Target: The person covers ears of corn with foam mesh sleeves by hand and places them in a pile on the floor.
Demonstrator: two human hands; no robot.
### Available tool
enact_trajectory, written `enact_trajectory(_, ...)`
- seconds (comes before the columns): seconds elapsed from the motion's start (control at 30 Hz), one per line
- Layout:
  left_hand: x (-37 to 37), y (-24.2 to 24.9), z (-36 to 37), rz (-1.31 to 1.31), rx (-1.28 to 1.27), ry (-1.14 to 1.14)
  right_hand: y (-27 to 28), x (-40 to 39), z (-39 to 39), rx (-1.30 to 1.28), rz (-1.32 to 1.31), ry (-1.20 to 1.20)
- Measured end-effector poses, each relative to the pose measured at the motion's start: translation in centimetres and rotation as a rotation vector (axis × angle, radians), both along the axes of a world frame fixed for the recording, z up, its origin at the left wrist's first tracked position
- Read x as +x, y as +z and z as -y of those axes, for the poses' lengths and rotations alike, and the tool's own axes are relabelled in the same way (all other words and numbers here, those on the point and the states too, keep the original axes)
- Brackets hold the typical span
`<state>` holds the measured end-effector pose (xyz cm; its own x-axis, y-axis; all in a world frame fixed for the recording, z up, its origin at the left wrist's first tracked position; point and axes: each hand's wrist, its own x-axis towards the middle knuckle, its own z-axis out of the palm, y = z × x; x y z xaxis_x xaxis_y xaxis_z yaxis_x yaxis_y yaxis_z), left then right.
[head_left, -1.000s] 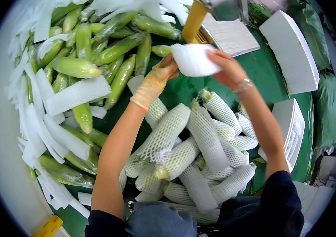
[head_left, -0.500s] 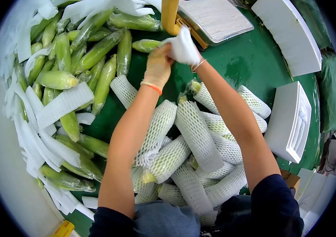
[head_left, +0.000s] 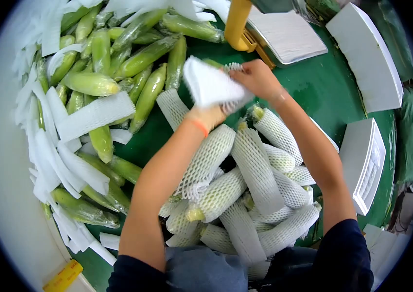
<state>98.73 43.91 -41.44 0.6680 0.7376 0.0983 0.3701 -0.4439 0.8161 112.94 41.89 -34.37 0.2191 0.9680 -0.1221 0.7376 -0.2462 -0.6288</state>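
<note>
A white foam net sleeve (head_left: 213,85) is held up between my two hands over the table. My left hand (head_left: 207,117), in a pale glove with an orange cuff, grips it from below, its fingers mostly hidden by the foam. My bare right hand (head_left: 260,80) pinches the sleeve's right end, where the mesh is bunched. Just below my hands lies a heap of ears of corn in foam net sleeves (head_left: 213,155). To the left are piled green ears of corn in clear plastic wrap (head_left: 150,95), with flat foam sleeves (head_left: 97,114) among them.
A scale (head_left: 289,36) with a yellow post (head_left: 237,24) stands at the back. White foam boxes (head_left: 364,165) line the right side of the green table (head_left: 313,80). A pale wall (head_left: 2,160) curves along the left, near a yellow roll (head_left: 64,276).
The foam sleeve, earlier covering my right hand, is now between both hands. My right hand has come out to its right end, my left has moved lower. The whole view has shifted slightly.
</note>
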Motion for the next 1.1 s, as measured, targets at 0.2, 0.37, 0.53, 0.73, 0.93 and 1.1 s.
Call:
enact_trajectory(0.2, -8.5, -2.9, 2.9, -0.099, 0.176, 0.193, 2.2, -5.9, 0.6, 0.004, -0.411, -0.044)
enact_trajectory(0.37, -12.0, -3.1, -0.7, -0.535, 0.401, 0.152, -0.1, -7.0, -3.3, 0.019, -0.915, -0.406)
enact_trajectory(0.53, -7.2, -1.3, -1.6, -0.863, 0.327, 0.275, -8.8, -5.9, -2.3, -0.018, -0.944, -0.394)
enact_trajectory(0.73, -4.4, -1.0, -1.7, -0.538, 0.234, 0.542, -18.3, -1.3, -1.8, -0.044, -0.106, -0.272)
enact_trajectory(0.93, -2.5, -4.0, -2.0, -0.401, 0.027, 0.449, -8.1, -3.3, 0.7, -0.341, -1.305, -0.311)
enact_trajectory(1.1, -3.4, 1.5, 2.7, -0.263, 0.323, 0.097, 5.3, -4.5, 7.7, -0.046, -1.098, -0.293)
